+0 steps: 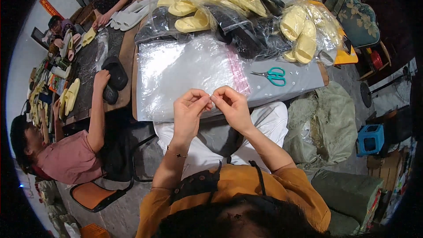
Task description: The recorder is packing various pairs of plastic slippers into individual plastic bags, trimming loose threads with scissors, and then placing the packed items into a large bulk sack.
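Note:
My left hand [188, 109] and my right hand [232, 105] meet fingertip to fingertip over the near edge of the table, pinching something too small to make out. Just beyond them lies a stack of clear plastic bags [185, 70] with a pink strip along its right edge. Teal-handled scissors [274, 76] rest on the grey tabletop [299, 81] to the right of my hands.
Bagged yellow slippers [299, 31] and black slippers [246, 35] are piled at the back of the table. A person in a pink shirt [75, 156] sits at my left, a hand on a black slipper [115, 72]. Sacks [326, 123] and a blue stool [369, 139] stand to my right.

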The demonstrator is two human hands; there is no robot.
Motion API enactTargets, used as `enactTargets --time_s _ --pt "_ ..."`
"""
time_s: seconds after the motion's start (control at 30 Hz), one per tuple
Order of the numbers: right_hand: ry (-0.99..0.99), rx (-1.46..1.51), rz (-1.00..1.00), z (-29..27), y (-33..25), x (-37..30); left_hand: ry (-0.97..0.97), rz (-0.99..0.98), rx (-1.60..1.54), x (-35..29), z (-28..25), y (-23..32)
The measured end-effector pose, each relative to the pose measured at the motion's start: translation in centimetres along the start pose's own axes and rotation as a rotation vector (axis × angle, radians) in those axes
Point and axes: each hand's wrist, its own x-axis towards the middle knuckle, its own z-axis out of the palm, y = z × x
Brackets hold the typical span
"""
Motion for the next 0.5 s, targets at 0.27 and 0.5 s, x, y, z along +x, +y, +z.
enactTargets --time_s 0.27,0.5 --pt "-0.026 0.285 0.149 -0.6 -1.1 1.4 -0.094 -0.035 -0.365 0.9 0.3 0.9" --pt "-0.047 -0.069 -0.277 -1.2 -1.7 1.6 -0.013 0.066 -0.087 0.0 1.2 2.0"
